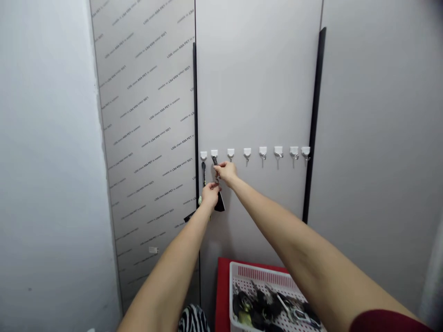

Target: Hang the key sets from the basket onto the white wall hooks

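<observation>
A row of several white stick-on hooks point(262, 151) runs across a grey cabinet door point(256, 83). A dark keyring hangs on the leftmost hook point(203, 156). My right hand point(226, 172) is pinched on a key bunch point(216, 162) hanging at the second hook point(214, 153). Just below it, my left hand point(210, 195) is closed on the lower part of the same bunch, with a black fob point(220, 203) sticking out beneath the fingers. The other hooks to the right are bare.
A white perforated basket point(263, 276) with several keys and fobs sits on a red surface point(223, 290) below. A film-covered panel point(145, 120) stands left, a white wall point(44, 161) beside it, and black door handles point(314, 120) run vertically.
</observation>
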Tool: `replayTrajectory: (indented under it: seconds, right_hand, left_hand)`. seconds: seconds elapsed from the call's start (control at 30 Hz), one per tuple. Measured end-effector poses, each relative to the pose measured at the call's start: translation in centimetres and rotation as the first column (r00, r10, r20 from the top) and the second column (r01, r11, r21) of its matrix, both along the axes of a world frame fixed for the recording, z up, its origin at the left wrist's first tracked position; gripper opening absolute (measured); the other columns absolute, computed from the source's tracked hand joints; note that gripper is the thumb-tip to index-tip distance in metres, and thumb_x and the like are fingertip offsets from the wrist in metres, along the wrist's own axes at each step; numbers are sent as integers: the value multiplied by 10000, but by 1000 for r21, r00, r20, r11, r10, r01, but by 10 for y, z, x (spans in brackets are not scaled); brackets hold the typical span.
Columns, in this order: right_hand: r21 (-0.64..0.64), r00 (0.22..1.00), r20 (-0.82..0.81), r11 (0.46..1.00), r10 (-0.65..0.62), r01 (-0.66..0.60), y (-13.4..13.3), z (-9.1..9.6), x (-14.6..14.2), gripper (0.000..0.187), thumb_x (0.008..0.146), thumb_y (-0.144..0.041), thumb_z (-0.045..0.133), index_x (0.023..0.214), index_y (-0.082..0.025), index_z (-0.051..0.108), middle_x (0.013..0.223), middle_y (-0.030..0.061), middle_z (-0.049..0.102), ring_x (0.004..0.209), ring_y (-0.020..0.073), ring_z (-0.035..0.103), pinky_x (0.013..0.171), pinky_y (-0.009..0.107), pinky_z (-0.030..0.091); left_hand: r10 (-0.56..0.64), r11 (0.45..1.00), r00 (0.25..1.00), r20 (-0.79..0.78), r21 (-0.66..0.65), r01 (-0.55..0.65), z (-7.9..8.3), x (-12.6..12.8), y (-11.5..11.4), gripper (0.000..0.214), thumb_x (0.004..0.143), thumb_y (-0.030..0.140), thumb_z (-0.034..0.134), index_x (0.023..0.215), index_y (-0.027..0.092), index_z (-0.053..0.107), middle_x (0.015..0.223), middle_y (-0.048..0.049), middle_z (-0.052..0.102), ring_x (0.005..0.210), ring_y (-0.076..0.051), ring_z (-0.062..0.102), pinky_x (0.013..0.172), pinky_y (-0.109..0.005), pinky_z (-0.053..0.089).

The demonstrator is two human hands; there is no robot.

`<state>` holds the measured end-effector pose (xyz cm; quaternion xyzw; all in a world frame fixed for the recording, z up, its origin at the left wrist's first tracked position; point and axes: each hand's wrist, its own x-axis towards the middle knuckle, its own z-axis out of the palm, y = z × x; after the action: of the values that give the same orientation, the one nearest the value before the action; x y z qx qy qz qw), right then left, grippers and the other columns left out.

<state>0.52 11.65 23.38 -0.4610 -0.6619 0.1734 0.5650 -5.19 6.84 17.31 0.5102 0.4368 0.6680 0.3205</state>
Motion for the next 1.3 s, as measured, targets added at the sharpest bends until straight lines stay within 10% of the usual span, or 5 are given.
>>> replayTrajectory:
  seconds: [0.33,0.53,0.83,1.13,1.3]
  right_hand:
    - [-44,984,97,987,-150,154,-2,-6,5,188,566,-286,529,664,-129,499,552,9,523,546,104,499,537,230,391]
    - [154,953,235,975,-194,160,-14,-15,33,286,613,-296,489,865,-161,498,745,15,532,680,111,494,651,256,377]
    - [386,782,546,919,-299,82,-20,14,11,346,667,-221,433,1010,-181,459,900,72,512,811,173,474,709,264,359]
    - [340,752,585,934,-304,113,-9,36,6,266,670,-141,373,858,-144,561,814,79,578,797,183,504,690,259,362]
    - [347,715,622,931,-318,112,-5,41,2,264,665,-141,379,854,-156,563,850,65,574,818,171,497,696,254,364]
  left_hand:
    - [124,984,966,-229,-97,-149,-8,-1,-2,321,594,104,453,914,113,470,810,-76,558,755,-153,507,689,-266,362]
    - [415,910,694,-588,286,-301,-32,1,-19,467,603,79,413,1063,105,340,1109,-110,369,1046,-174,306,877,-284,241]
    - [364,931,333,-870,350,-103,-3,21,-16,416,634,97,360,1048,142,347,1070,-97,388,950,-192,384,795,-298,323]
    - [90,996,307,-947,77,-53,-60,19,-29,381,638,162,380,1018,139,403,1064,-91,397,984,-178,361,829,-279,293]
    - [50,999,323,-945,47,-15,-64,24,-30,393,623,168,392,1013,133,418,1041,-92,421,962,-190,382,816,-285,310]
